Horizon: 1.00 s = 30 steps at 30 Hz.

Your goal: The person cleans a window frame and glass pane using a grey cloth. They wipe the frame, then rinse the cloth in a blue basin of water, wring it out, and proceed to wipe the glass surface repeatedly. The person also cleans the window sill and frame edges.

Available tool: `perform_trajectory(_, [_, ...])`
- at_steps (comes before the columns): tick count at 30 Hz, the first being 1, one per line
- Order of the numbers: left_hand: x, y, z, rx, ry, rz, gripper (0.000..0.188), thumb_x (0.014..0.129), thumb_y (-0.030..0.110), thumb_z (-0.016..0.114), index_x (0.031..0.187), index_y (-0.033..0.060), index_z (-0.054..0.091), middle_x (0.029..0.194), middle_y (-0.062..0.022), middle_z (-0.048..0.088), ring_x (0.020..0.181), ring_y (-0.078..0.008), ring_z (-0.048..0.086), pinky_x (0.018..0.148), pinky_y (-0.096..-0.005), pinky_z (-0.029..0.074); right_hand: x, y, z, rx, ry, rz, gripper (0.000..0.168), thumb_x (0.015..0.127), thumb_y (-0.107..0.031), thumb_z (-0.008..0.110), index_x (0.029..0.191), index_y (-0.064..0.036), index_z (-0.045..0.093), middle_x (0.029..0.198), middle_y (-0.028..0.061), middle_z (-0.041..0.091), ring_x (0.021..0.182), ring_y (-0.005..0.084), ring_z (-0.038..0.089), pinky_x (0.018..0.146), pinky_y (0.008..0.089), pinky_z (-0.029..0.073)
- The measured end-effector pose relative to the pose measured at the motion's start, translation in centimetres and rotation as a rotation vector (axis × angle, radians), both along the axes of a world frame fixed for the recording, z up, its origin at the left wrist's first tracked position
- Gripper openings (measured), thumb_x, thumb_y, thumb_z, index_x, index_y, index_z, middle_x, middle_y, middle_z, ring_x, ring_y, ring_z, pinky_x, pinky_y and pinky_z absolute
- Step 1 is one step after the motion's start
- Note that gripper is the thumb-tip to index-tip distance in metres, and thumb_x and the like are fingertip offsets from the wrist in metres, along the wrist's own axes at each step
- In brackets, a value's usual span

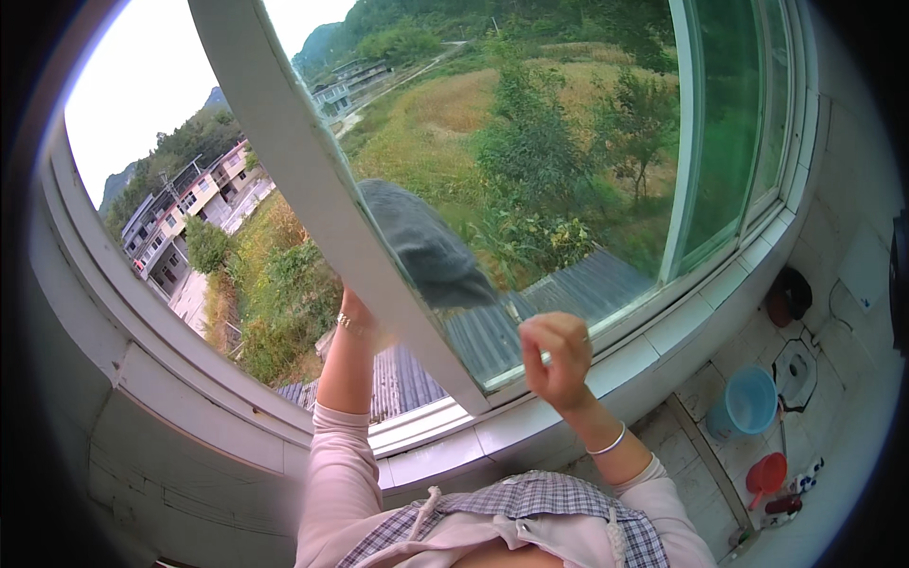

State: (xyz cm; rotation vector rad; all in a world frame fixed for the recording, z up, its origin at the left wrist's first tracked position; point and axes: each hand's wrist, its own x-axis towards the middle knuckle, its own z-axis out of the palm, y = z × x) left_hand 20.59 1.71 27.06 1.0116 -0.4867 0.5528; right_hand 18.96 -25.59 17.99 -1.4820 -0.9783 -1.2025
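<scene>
My left arm reaches out through the open part of a sliding window; my left hand [356,307] is partly hidden behind the white window frame [341,199]. A dark grey cloth [426,245] shows through the glass pane [490,213], on its outer side; the frame hides how my left hand meets it. My right hand [559,358] is raised on the room side, with fingers curled, in front of the lower part of the pane. Nothing can be made out in it. A bracelet sits on each wrist.
A white tiled sill [625,369] runs below the window. On the tiled floor at the right stand a blue bucket [751,401], a red dipper [767,474], a dark pot [788,297] and several bottles beside a squat toilet [797,370]. Outside lies a corrugated roof [589,284].
</scene>
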Motion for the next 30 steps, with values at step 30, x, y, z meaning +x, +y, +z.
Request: perform_trajectory(30, [8.7,-8.8,-3.7,0.269,-0.522,-0.197,0.011,0.088,0.019,0.059,0.093,0.0097,0.060,0.089,-0.0054,0.056,0.089,-0.0207,0.055,0.080,-0.0343,0.044,8.6,1.2,-8.2,-0.028,-0.009,-0.356,0.042,0.096,-0.031,0.043,0.129,-0.007,0.053,0.146,0.0196,0.037,0.140,0.0366,0.027,0.114,0.0542,0.013])
